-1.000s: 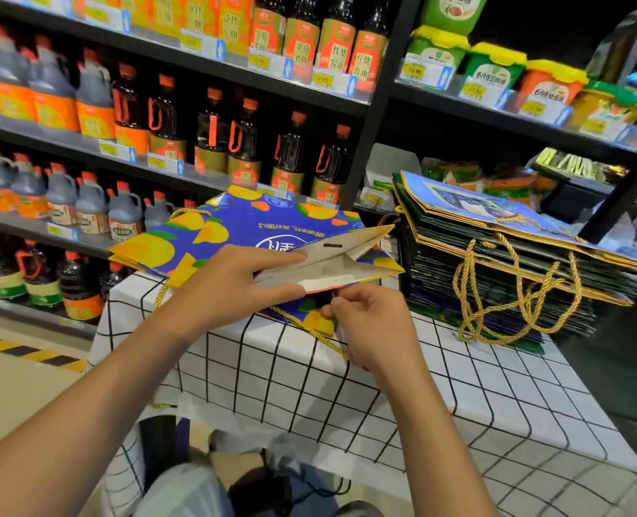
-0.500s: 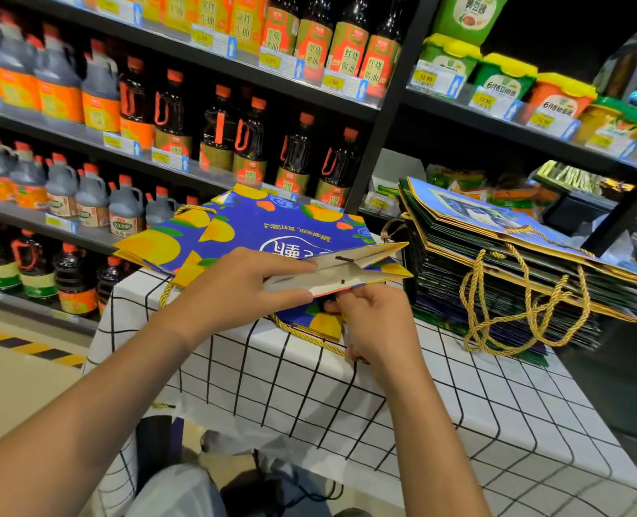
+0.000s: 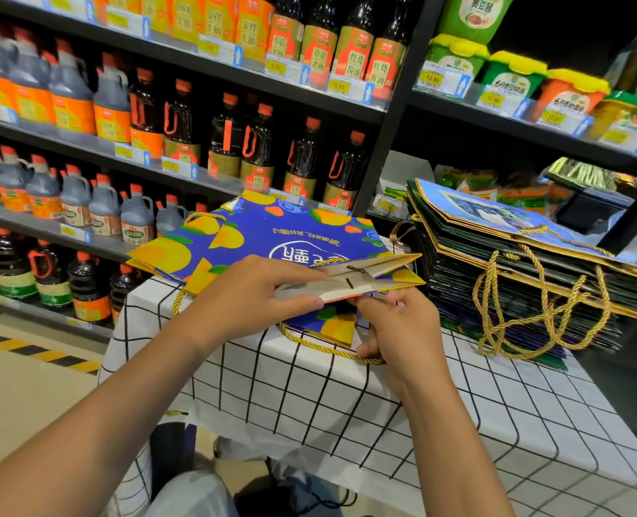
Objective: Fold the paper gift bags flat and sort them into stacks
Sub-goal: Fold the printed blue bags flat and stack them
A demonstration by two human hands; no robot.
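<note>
A blue paper gift bag with yellow fruit prints (image 3: 272, 233) lies on a table covered by a white black-grid cloth (image 3: 346, 389). Its pale inner flap (image 3: 376, 274) is partly folded up toward me. My left hand (image 3: 249, 292) grips that flap, thumb under and fingers over it. My right hand (image 3: 395, 330) pinches the flap's near edge, and its lower fingers hold the gold rope handle (image 3: 320, 345). To the right stands a tall stack of flattened dark bags with gold rope handles (image 3: 514, 270).
Behind the table run store shelves of dark sauce bottles (image 3: 257, 147) and grey jugs (image 3: 104, 210), with green and orange tubs (image 3: 510, 80) at the upper right. A beige floor with a yellow-black stripe (image 3: 37, 348) lies on the left. White plastic shows under the table.
The flap has been pressed a little flatter between my hands. My right hand has dropped slightly and now holds the gold rope handle. The camera has shifted a bit closer.
</note>
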